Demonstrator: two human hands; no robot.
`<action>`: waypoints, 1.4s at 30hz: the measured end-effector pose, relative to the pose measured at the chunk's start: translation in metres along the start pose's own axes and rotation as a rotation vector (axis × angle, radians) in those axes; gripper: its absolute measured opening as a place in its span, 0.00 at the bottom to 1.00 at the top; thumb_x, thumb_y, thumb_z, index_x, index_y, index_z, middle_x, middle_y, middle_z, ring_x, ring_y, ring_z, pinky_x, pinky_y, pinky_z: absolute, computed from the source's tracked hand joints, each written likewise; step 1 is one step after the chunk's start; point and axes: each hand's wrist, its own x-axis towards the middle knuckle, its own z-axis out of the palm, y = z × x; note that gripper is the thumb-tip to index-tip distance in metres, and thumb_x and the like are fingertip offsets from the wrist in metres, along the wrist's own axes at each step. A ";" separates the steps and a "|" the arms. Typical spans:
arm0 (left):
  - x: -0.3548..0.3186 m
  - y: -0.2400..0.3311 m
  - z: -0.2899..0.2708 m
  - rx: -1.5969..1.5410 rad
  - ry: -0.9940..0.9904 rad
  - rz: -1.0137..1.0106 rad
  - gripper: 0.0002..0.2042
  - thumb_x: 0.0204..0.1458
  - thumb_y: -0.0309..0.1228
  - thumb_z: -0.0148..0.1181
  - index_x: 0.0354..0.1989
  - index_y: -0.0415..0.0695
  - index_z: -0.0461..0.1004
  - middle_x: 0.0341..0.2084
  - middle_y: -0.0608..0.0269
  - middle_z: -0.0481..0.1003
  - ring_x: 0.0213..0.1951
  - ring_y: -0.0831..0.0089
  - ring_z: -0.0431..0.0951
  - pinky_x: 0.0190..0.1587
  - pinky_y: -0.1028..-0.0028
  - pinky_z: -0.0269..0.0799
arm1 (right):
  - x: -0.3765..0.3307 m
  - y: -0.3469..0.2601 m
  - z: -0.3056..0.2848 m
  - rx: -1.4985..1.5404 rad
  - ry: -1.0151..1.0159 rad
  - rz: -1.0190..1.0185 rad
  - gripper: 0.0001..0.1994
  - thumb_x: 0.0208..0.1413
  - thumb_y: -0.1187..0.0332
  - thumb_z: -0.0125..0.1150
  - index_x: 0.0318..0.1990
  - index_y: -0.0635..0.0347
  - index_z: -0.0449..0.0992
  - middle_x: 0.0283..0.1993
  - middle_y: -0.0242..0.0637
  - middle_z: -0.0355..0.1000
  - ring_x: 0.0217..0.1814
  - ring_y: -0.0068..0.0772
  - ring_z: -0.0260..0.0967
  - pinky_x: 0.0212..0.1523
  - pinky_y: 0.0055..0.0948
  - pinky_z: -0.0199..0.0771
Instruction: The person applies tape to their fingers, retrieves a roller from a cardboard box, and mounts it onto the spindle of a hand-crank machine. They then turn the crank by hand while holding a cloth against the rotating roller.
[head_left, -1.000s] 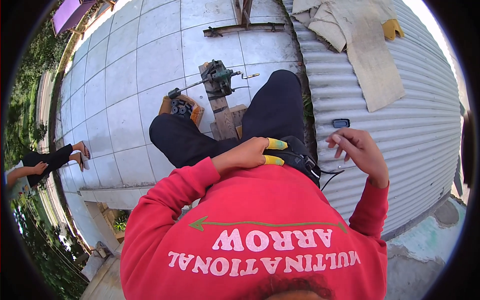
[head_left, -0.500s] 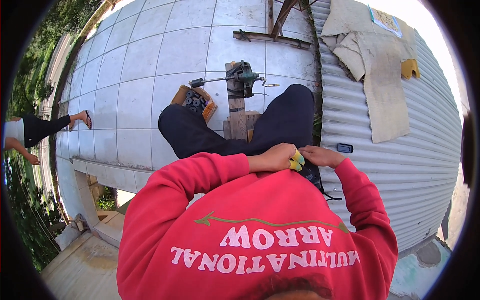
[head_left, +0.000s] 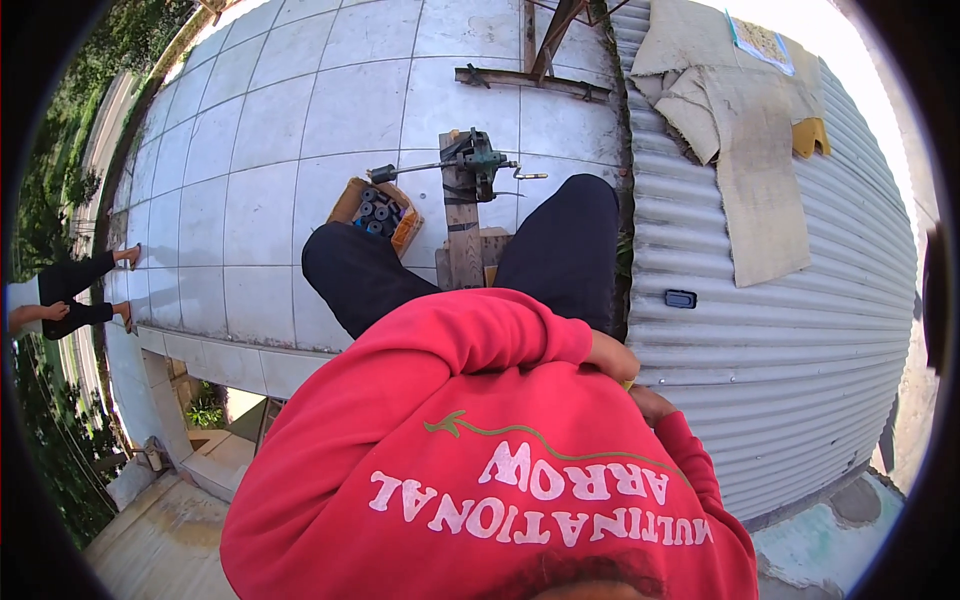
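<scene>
My left hand (head_left: 612, 358) reaches across the front of my red sweatshirt (head_left: 480, 420) to my right hip. A bit of yellow shows at its fingertips. My right hand (head_left: 652, 403) is bent in against the same hip, just below the left one and close to or touching it. The fingers of both hands are mostly hidden by the hands and the sweatshirt, so whatever they hold cannot be made out. My legs in dark trousers (head_left: 560, 240) straddle a wooden plank (head_left: 464, 245) that carries a green-black vise-like clamping tool (head_left: 482, 165) with a crank handle.
A cardboard box (head_left: 408, 232) of dark round parts stands beside my left knee. On the corrugated metal sheet (head_left: 800, 370) to my right lie a small dark case (head_left: 680, 298) and beige matting (head_left: 765, 210). A rusty metal frame (head_left: 535, 85) stands ahead. Another person (head_left: 75, 295) is at far left.
Both hands have moved right and down from my lap to my right hip, and the black item under them is now hidden. The other person has shifted their legs.
</scene>
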 end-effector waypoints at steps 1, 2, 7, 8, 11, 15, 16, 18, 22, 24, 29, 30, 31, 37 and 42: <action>0.000 0.002 0.000 -0.049 -0.029 0.024 0.19 0.47 0.31 0.70 0.51 0.46 0.85 0.41 0.45 0.84 0.47 0.49 0.85 0.46 0.54 0.79 | -0.004 0.010 0.008 0.071 -0.004 -0.013 0.22 0.70 0.62 0.56 0.68 0.57 0.71 0.68 0.42 0.71 0.66 0.35 0.71 0.61 0.35 0.76; -0.002 0.004 -0.002 -0.084 -0.055 0.048 0.20 0.48 0.31 0.69 0.53 0.47 0.84 0.43 0.45 0.84 0.47 0.48 0.84 0.47 0.53 0.79 | -0.003 0.017 0.017 0.028 0.038 0.047 0.22 0.70 0.62 0.56 0.68 0.57 0.71 0.68 0.42 0.71 0.66 0.35 0.71 0.61 0.35 0.76; -0.051 0.016 -0.026 -0.092 0.128 -0.073 0.23 0.55 0.31 0.66 0.61 0.46 0.79 0.49 0.43 0.82 0.51 0.48 0.83 0.51 0.56 0.77 | 0.006 0.022 0.029 -0.214 0.083 -0.353 0.22 0.68 0.64 0.58 0.67 0.59 0.72 0.66 0.43 0.74 0.61 0.38 0.75 0.62 0.35 0.75; -0.066 0.017 -0.031 -0.222 0.190 -0.078 0.23 0.58 0.32 0.65 0.63 0.45 0.77 0.50 0.43 0.82 0.52 0.48 0.82 0.52 0.58 0.77 | 0.011 0.020 0.026 -0.208 0.093 -0.247 0.22 0.68 0.64 0.58 0.67 0.58 0.72 0.66 0.43 0.74 0.61 0.38 0.76 0.62 0.35 0.75; -0.122 0.009 -0.038 -0.345 0.387 -0.030 0.22 0.64 0.34 0.63 0.64 0.39 0.75 0.56 0.43 0.79 0.56 0.50 0.80 0.58 0.63 0.74 | 0.024 0.012 0.011 0.045 0.007 -0.038 0.21 0.70 0.62 0.56 0.66 0.57 0.73 0.63 0.39 0.77 0.58 0.35 0.77 0.61 0.34 0.77; -0.201 -0.019 -0.015 -0.514 0.694 -0.219 0.26 0.65 0.42 0.64 0.65 0.38 0.74 0.58 0.48 0.79 0.58 0.57 0.80 0.60 0.66 0.73 | 0.056 -0.001 -0.029 -0.015 0.137 0.144 0.14 0.71 0.63 0.55 0.58 0.56 0.78 0.46 0.29 0.79 0.45 0.25 0.77 0.44 0.29 0.77; -0.222 -0.028 -0.004 -0.572 0.730 -0.314 0.27 0.66 0.43 0.63 0.66 0.38 0.73 0.60 0.49 0.78 0.60 0.59 0.79 0.62 0.67 0.71 | 0.070 -0.010 -0.042 -0.108 0.237 0.077 0.13 0.70 0.64 0.55 0.56 0.57 0.78 0.43 0.28 0.79 0.43 0.24 0.75 0.41 0.28 0.75; -0.259 -0.043 0.021 -0.522 0.883 -0.386 0.27 0.66 0.42 0.64 0.67 0.38 0.72 0.59 0.50 0.79 0.59 0.60 0.79 0.62 0.69 0.71 | 0.102 -0.034 -0.067 -0.261 0.479 -0.028 0.15 0.69 0.60 0.58 0.55 0.57 0.79 0.40 0.26 0.76 0.40 0.23 0.72 0.40 0.29 0.73; -0.311 -0.065 0.075 -0.514 1.051 -0.623 0.26 0.65 0.38 0.65 0.67 0.39 0.72 0.60 0.47 0.78 0.59 0.59 0.80 0.60 0.67 0.72 | 0.166 -0.118 -0.095 -0.191 0.815 -0.571 0.21 0.74 0.57 0.53 0.64 0.63 0.73 0.57 0.45 0.77 0.58 0.37 0.75 0.61 0.37 0.73; -0.318 -0.068 0.100 -0.519 1.142 -0.675 0.25 0.65 0.38 0.65 0.67 0.40 0.73 0.58 0.48 0.79 0.57 0.58 0.81 0.59 0.66 0.73 | 0.193 -0.161 -0.086 -0.243 0.830 -0.598 0.27 0.73 0.53 0.53 0.70 0.62 0.66 0.66 0.55 0.71 0.69 0.50 0.69 0.69 0.43 0.66; -0.306 -0.073 0.130 -0.454 1.250 -0.908 0.23 0.63 0.37 0.66 0.64 0.41 0.76 0.55 0.47 0.81 0.54 0.51 0.82 0.57 0.64 0.75 | 0.228 -0.227 -0.045 -0.789 1.204 -0.424 0.39 0.67 0.45 0.57 0.79 0.49 0.53 0.78 0.69 0.48 0.79 0.72 0.50 0.76 0.57 0.54; -0.301 -0.075 0.131 -0.487 1.285 -0.852 0.22 0.65 0.34 0.64 0.65 0.40 0.75 0.56 0.48 0.80 0.55 0.54 0.82 0.57 0.65 0.74 | 0.230 -0.234 -0.041 -0.782 1.175 -0.411 0.39 0.67 0.45 0.57 0.79 0.49 0.53 0.78 0.69 0.48 0.79 0.72 0.50 0.76 0.57 0.54; -0.295 -0.078 0.131 -0.582 1.371 -0.730 0.21 0.66 0.33 0.62 0.66 0.40 0.74 0.58 0.51 0.80 0.57 0.58 0.81 0.58 0.66 0.74 | 0.229 -0.236 -0.039 -0.849 1.172 -0.452 0.38 0.66 0.46 0.58 0.79 0.47 0.54 0.78 0.68 0.48 0.79 0.71 0.49 0.76 0.58 0.53; -0.337 -0.107 0.099 -1.255 1.917 -0.344 0.21 0.71 0.27 0.50 0.72 0.41 0.66 0.64 0.59 0.73 0.65 0.66 0.75 0.62 0.68 0.74 | 0.229 -0.236 -0.032 -1.032 1.182 -0.555 0.33 0.67 0.50 0.58 0.77 0.42 0.60 0.80 0.62 0.48 0.80 0.70 0.47 0.77 0.58 0.52; -0.387 -0.142 0.046 -1.399 2.164 0.071 0.21 0.72 0.24 0.44 0.72 0.42 0.63 0.67 0.57 0.69 0.64 0.61 0.76 0.64 0.62 0.75 | 0.230 -0.235 -0.031 -1.033 1.152 -0.604 0.32 0.67 0.52 0.58 0.77 0.43 0.60 0.80 0.63 0.47 0.80 0.70 0.47 0.76 0.57 0.53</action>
